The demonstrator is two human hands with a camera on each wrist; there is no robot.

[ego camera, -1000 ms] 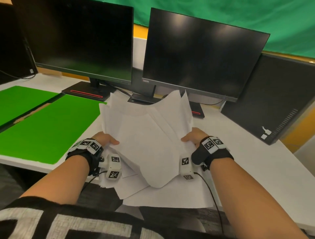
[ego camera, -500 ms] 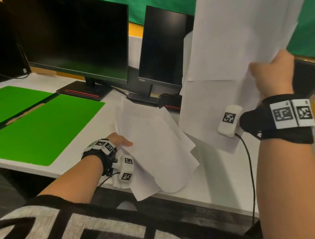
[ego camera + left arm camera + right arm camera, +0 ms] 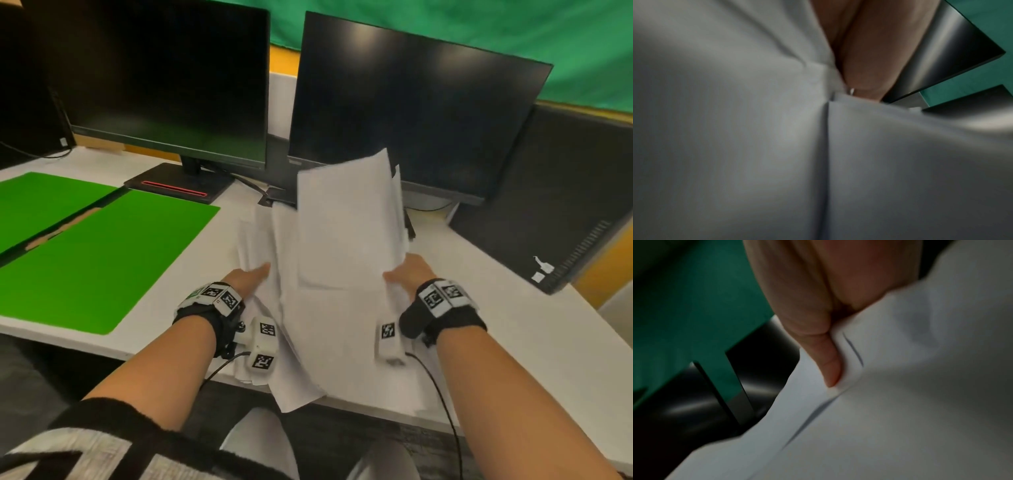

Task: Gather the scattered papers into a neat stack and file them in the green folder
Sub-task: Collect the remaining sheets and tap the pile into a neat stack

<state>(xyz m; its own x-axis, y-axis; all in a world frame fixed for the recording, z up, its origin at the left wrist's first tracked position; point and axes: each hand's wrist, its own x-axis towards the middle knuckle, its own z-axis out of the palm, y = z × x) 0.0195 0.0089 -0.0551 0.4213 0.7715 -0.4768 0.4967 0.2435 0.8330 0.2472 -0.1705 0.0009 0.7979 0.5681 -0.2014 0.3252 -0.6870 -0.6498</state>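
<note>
The person's left hand (image 3: 251,277) and right hand (image 3: 409,270) flanked the loose white papers (image 3: 335,274) at the desk's (image 3: 513,342) front edge, apparently to square them into one stack. The right thumb (image 3: 830,363) pinched sheets raised off the desk; the left fingers (image 3: 869,48) lay fairly straight against the pile. The green folder (image 3: 102,253) lay open toward the left edge, probably ready to receive them.

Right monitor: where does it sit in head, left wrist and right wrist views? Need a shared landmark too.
Head: right monitor fills upper centre-right, behind the raised papers.
Left wrist: likely the dark panel at upper right, past the left hand; blurred.
Right wrist: cannot say which monitor the dark shapes at lower left are.
Shared landmark: the green backdrop.
</note>
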